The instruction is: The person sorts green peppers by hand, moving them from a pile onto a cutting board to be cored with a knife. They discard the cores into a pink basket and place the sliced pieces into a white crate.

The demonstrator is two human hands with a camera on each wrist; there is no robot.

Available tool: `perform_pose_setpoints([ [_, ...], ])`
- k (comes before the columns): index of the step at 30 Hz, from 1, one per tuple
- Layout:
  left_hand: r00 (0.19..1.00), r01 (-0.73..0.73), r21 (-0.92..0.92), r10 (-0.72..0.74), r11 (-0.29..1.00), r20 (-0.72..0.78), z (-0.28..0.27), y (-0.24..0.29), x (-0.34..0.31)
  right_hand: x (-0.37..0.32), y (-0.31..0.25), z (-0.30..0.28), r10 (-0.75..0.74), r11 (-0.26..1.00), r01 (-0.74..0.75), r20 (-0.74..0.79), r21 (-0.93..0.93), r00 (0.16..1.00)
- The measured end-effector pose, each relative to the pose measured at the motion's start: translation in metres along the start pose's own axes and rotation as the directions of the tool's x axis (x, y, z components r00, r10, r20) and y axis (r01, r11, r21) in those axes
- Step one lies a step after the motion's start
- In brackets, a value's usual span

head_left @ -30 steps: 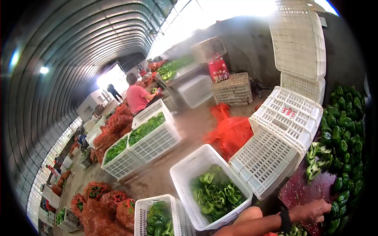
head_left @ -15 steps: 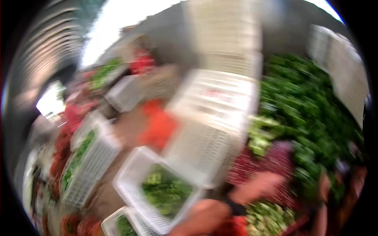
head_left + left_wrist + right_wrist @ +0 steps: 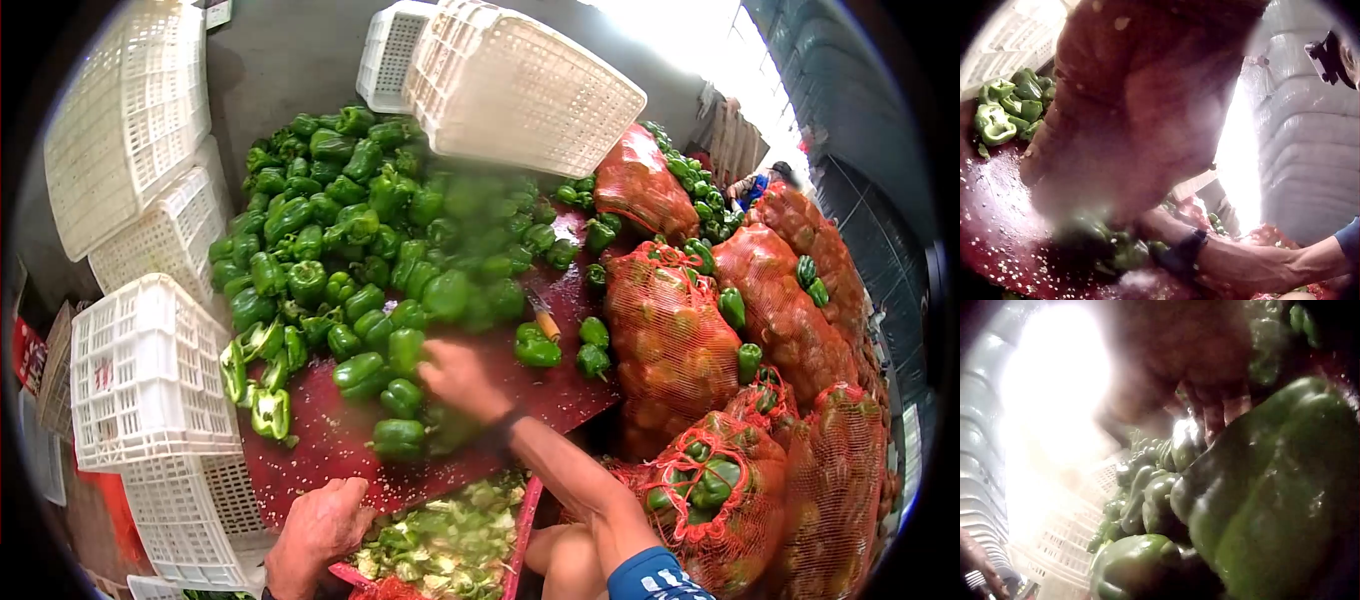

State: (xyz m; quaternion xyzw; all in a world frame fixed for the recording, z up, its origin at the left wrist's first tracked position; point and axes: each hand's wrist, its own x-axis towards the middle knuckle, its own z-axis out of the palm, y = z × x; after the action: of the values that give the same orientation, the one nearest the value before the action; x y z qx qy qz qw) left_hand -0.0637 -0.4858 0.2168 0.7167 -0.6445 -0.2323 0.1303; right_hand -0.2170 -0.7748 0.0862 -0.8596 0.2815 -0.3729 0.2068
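Note:
My right hand (image 3: 462, 382) reaches over the red board (image 3: 330, 430) with its fingertips right at a green bell pepper (image 3: 406, 350) at the front of the pile. In the right wrist view, the fingers (image 3: 1213, 419) point down among whole peppers, and a large bell pepper (image 3: 1272, 500) fills the foreground. My left hand (image 3: 325, 525) rests at the board's near edge, fingers loosely bent and holding nothing. Cut pepper pieces (image 3: 268, 405) lie at the board's left side. A knife with an orange handle (image 3: 547, 322) lies among the peppers farther right.
White plastic crates (image 3: 150, 370) are stacked at left, and another crate (image 3: 520, 90) tilts over the back of the pepper pile (image 3: 340, 200). Red mesh sacks of peppers (image 3: 670, 340) crowd the right side. Below the board sits a bin of pepper scraps (image 3: 450, 540).
The head view has swung right, from the hall and filled crates to the pepper pile and board. Both hands are now in sight, the right one out at the peppers.

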Motion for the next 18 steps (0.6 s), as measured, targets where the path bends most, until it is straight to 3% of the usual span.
perform_pose_setpoints([
  [2, 1.000, 0.000, -0.014, 0.000, 1.000, 0.016, -0.003, 0.006, 0.005, 0.007, -0.001, -0.029, 0.045, 0.997, -0.045, 0.002, -0.069, 0.999],
  [4, 0.999, 0.005, 0.008, -0.005, 1.000, 0.035, -0.003, 0.010, 0.008, 0.013, 0.024, -0.056, -0.069, 0.977, 0.034, -0.162, -0.212, 0.984],
  [5, 0.999, 0.013, 0.020, -0.014, 1.000, 0.052, -0.004, 0.012, 0.008, 0.016, 0.034, -0.078, -0.025, 0.939, -0.032, -0.159, -0.342, 0.987],
  [6, 0.998, 0.022, 0.033, -0.024, 0.999, 0.066, -0.005, 0.013, 0.008, 0.017, 0.047, -0.095, -0.040, 0.823, -0.094, -0.223, -0.560, 0.974],
  [7, 0.999, -0.012, 0.042, 0.010, 0.999, 0.046, -0.001, 0.012, 0.007, 0.016, 0.068, -0.108, -0.060, 0.808, -0.128, -0.295, -0.576, 0.954],
  [9, 0.998, -0.039, 0.022, 0.038, 0.999, 0.059, 0.005, 0.010, 0.008, 0.013, 0.086, -0.127, 0.159, 0.716, -0.365, -0.370, -0.595, 0.915],
  [10, 0.996, -0.054, 0.010, 0.053, 0.998, 0.065, 0.007, 0.011, 0.008, 0.009, 0.099, -0.130, 0.250, 0.676, -0.418, -0.345, -0.607, 0.905],
  [12, 0.993, -0.050, 0.029, 0.047, 0.998, 0.106, 0.007, 0.013, 0.010, 0.004, 0.123, -0.126, 0.546, 0.653, -0.592, -0.249, -0.473, 0.800],
  [15, 0.991, -0.082, 0.052, 0.076, 0.995, 0.107, 0.013, 0.010, 0.012, -0.004, 0.160, -0.107, 0.445, 0.673, -0.493, -0.231, -0.552, 0.865],
  [18, 0.991, -0.028, 0.051, 0.021, 0.998, 0.132, 0.014, 0.015, 0.012, -0.007, 0.152, -0.095, 0.461, 0.697, -0.590, -0.375, -0.409, 0.804],
])
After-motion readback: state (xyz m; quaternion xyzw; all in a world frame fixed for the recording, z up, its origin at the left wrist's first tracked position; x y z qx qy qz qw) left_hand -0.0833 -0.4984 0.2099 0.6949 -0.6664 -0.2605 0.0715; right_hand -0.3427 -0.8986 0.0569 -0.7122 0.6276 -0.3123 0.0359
